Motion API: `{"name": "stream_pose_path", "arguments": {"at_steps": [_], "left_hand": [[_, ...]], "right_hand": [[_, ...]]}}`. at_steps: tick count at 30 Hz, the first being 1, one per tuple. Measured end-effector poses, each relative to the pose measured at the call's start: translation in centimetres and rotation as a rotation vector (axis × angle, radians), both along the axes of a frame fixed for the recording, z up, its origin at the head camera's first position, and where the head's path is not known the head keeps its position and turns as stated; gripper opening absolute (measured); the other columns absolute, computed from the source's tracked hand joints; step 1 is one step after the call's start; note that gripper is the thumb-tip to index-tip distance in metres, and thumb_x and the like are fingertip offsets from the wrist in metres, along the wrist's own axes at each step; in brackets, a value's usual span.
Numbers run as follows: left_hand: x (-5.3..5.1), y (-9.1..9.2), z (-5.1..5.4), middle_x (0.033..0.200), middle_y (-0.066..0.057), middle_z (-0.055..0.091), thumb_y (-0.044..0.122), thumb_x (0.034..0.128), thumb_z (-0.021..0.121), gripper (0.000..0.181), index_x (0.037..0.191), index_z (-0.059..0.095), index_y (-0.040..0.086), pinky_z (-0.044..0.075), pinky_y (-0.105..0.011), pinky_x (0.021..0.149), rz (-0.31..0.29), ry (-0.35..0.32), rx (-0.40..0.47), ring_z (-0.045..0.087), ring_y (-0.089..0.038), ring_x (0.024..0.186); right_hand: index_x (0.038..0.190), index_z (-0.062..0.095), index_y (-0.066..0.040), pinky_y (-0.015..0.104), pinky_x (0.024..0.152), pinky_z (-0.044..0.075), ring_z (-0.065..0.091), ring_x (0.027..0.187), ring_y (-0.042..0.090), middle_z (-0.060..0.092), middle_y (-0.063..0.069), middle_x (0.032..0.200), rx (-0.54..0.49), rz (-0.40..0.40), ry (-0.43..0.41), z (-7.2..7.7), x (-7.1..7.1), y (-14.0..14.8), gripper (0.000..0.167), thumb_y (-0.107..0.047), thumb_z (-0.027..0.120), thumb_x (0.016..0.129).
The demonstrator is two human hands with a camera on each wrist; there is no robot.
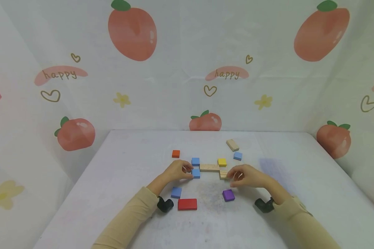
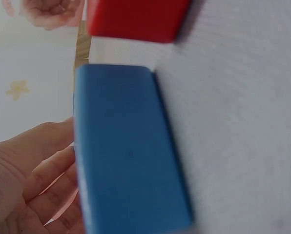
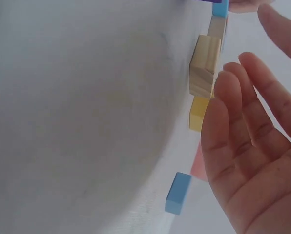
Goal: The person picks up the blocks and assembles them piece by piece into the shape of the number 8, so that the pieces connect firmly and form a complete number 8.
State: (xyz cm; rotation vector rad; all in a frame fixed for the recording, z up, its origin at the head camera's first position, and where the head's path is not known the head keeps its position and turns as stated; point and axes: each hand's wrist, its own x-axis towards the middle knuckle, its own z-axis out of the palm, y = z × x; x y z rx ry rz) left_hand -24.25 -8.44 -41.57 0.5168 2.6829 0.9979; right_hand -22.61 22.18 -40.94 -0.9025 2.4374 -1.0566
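Note:
On the left of a small row of blocks, my left hand [image 1: 178,170] pinches a blue block [image 1: 196,173] by its left end, with thumb and forefinger at its near and far corners. In the left wrist view the fingertips of the left hand [image 2: 43,180] are hidden behind another blue block. My right hand [image 1: 247,175] is beside a short wooden block [image 1: 223,174], its fingers loosely bent in the head view. The right wrist view shows the right hand [image 3: 253,141] with its thumb apart and nothing held. A long wooden block [image 1: 209,168] lies between both ends of the row.
Behind the row's ends sit a blue block [image 1: 195,161] and a yellow block [image 1: 222,162]. Farther back are an orange-red block [image 1: 176,154], a blue block [image 1: 238,156] and a wooden block [image 1: 232,145]. Nearer lie blue [image 1: 176,192], red [image 1: 187,204] and purple [image 1: 228,195] blocks.

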Motion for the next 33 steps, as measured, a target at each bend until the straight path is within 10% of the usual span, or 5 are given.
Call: {"name": "stream_pose_path", "arguments": {"at_steps": [33], "left_hand": [[0.1,0.0,0.2,0.092,-0.007,0.069,0.013,0.0767,0.075,0.027,0.101,0.068,0.004,0.051,-0.027,0.079,-0.008,0.002,0.009,0.058,-0.015,0.083]], "right_hand": [[0.099,0.065,-0.004,0.020,0.068,0.050,0.055,0.077,0.005,0.066,0.006,0.090,0.018,0.102,-0.120,-0.6,1.5,-0.2,0.033,-0.018,0.079,0.072]]}}
